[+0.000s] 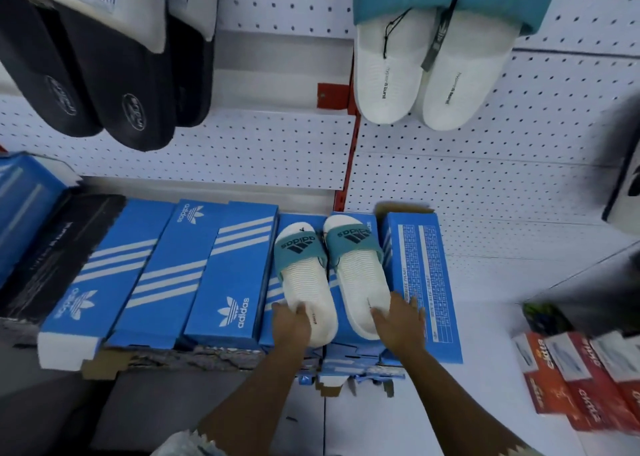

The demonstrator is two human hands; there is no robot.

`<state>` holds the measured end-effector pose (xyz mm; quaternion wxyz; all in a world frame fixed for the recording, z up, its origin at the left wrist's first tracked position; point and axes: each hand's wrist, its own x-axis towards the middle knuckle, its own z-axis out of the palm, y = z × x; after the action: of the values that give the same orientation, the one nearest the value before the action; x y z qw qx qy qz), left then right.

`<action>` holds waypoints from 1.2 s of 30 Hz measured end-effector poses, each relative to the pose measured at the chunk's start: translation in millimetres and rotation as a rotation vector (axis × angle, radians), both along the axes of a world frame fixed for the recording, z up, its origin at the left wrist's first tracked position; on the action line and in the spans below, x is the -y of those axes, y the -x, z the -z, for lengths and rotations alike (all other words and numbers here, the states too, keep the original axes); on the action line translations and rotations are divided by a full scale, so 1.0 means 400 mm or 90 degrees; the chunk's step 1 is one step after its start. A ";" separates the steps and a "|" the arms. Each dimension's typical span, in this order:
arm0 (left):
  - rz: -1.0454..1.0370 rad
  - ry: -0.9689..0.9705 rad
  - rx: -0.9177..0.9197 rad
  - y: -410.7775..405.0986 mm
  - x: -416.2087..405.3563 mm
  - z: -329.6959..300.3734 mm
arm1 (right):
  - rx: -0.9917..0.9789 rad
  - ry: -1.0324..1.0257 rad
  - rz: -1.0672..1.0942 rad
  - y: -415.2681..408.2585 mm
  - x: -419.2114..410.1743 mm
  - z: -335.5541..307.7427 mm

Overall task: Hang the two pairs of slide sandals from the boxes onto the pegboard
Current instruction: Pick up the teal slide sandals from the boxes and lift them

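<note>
A pair of white slide sandals with teal straps lies on top of blue shoe boxes (228, 282) in the middle. My left hand (289, 324) grips the heel of the left sandal (304, 282). Over the heel of the right sandal (360, 282) rests my right hand (398, 320), fingers curled around its edge. Above them stands the white pegboard (485, 151). An identical white and teal pair (429, 75) hangs on it at the upper right.
A black pair of slides (104, 85) hangs at the upper left. A red upright (348, 165) divides the pegboard panels. Red and white boxes (581, 379) lie on the floor at right. A dark box (55, 248) sits left of the blue row.
</note>
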<state>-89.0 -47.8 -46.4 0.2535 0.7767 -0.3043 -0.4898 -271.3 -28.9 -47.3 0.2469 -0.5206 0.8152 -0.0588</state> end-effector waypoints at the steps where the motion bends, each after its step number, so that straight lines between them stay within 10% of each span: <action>1: -0.044 -0.024 -0.065 -0.008 0.016 -0.009 | 0.060 0.028 0.043 -0.008 0.006 -0.006; 13: 0.013 -0.095 -0.279 -0.121 0.032 -0.106 | 0.722 -0.123 0.389 0.022 -0.002 -0.067; 36: 0.163 0.563 -0.347 -0.053 0.039 -0.511 | 0.812 0.415 0.188 0.048 -0.028 -0.498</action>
<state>-67.9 -63.6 157.8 0.5644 0.3970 -0.4974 -0.5258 -290.7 -17.8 152.0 0.4953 -0.3167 0.5159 -0.6230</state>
